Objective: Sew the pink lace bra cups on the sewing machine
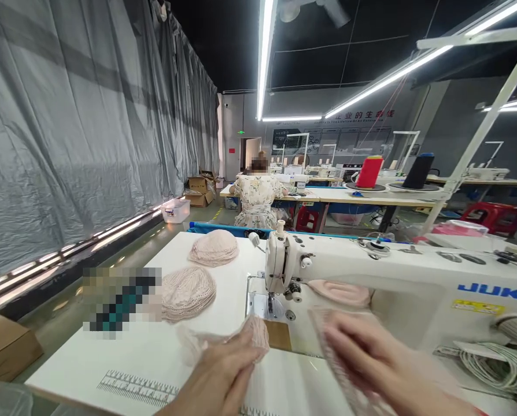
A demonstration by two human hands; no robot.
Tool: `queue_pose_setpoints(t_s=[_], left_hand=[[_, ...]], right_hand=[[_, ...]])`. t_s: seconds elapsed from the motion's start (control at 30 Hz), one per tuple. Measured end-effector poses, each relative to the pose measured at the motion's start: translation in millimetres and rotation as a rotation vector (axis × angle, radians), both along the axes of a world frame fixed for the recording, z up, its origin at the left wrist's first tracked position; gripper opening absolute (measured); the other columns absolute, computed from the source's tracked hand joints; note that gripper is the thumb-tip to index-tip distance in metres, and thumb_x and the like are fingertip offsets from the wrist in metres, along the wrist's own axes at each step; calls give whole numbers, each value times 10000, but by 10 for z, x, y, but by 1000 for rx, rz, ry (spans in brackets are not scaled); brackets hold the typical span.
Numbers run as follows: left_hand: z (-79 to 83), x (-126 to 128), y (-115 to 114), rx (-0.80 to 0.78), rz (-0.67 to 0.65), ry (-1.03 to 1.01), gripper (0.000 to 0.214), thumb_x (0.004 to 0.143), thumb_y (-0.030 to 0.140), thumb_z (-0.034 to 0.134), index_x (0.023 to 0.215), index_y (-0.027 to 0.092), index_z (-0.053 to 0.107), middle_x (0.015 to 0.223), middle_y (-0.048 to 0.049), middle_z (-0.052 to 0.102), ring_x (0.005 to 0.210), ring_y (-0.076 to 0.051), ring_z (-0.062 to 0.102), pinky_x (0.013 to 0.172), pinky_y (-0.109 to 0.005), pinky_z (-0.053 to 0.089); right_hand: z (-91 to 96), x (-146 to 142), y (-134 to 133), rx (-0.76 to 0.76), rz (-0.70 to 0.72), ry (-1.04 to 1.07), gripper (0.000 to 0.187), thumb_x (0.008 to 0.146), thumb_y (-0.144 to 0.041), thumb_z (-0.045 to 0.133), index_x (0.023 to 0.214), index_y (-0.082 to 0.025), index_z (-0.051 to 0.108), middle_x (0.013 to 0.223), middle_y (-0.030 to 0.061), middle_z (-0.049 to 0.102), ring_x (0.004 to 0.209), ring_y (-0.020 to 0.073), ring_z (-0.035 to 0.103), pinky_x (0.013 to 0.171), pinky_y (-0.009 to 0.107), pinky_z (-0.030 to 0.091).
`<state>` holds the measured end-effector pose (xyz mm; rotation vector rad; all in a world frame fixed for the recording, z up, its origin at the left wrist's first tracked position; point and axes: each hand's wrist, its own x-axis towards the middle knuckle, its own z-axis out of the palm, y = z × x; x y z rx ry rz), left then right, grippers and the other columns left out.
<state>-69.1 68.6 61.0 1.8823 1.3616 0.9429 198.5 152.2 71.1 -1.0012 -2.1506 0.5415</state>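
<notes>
My left hand (224,375) reaches forward over the white sewing table (124,358), fingers pinched on a pink lace piece (256,334) just in front of the needle plate (262,306). My right hand (362,352) is smeared by motion; it lies over another strip of pink lace fabric (328,346) beside the white Juki sewing machine (371,271). Whether its fingers grip the strip is unclear. Two stacks of pink lace cups (214,247) (187,292) lie at the left of the machine. A further pink cup (340,292) rests under the machine arm.
A printed ruler (137,388) runs along the table's front edge. Red (369,171) and dark thread cones (418,171) stand behind the machine. White cord (497,367) coils at right. A person (258,199) sits at a far table. Grey curtain at left, cardboard boxes (200,190) on the floor.
</notes>
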Motion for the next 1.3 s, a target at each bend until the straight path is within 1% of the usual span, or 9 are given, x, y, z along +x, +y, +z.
queue_pose_setpoints(t_s=[0.13,0.27,0.4,0.53,0.7,0.93,1.07,1.17,1.3], left_hand=[[-254,151,321,-73,-147,675,316,881,235,474,1150,211,638,1339,-125,561,1176,-369,557,957,-555,459],[-240,86,455,-54,-153,800,264,817,180,546,1053,243,645,1083,-39,685,948,-270,648,837,-383,531],[-198,64,609,-21,-89,909,91,875,177,548,868,214,630,993,-7,670,896,-232,616,740,-328,517],[-458,40,701,180,-109,888,291,807,331,718,1042,206,600,1067,-65,641,995,-278,584,859,-451,505],[-727,-97,653,435,-153,818,522,730,288,786,1169,171,528,1290,-185,548,1193,-332,528,990,-500,460],[-568,254,804,717,-313,692,272,910,163,509,1180,136,526,1238,-143,593,1180,-257,537,974,-405,453],[-464,465,950,744,-538,630,306,903,467,558,979,174,607,962,-39,629,945,-187,578,965,-394,410],[-386,403,930,736,-403,637,450,813,594,625,734,151,597,790,-33,580,848,-202,555,904,-407,408],[-318,225,807,765,-164,551,336,899,327,582,622,147,521,697,-32,540,747,-193,531,770,-388,425]], right_hand=[[-387,-267,228,-152,72,-185,419,994,-406,321,672,-207,500,622,-1,587,585,161,594,560,259,496],[-615,-274,257,-93,58,-265,275,977,-311,339,999,-229,600,947,67,640,754,215,645,663,347,514],[-656,-248,236,158,155,-484,251,924,-282,505,1164,-299,576,1076,73,624,864,246,660,638,337,556],[-792,-222,294,347,115,-507,473,902,-250,554,1356,-268,424,1121,82,656,884,257,663,669,363,596],[-890,-114,305,388,42,-525,218,958,-214,397,1117,-245,542,1056,62,673,813,225,671,613,338,593],[-1005,-81,249,544,-85,-394,270,995,-239,291,1177,-170,478,911,80,725,735,198,712,586,284,586],[-1021,-20,224,476,-120,-340,236,960,-222,355,1155,-184,483,883,60,725,716,180,710,592,255,574],[-957,80,192,483,-75,-355,238,959,-231,393,1162,-191,511,948,68,713,790,188,699,656,274,562],[-842,120,174,448,26,-441,205,959,-216,416,1068,-229,590,1018,67,690,770,191,655,628,293,498]])
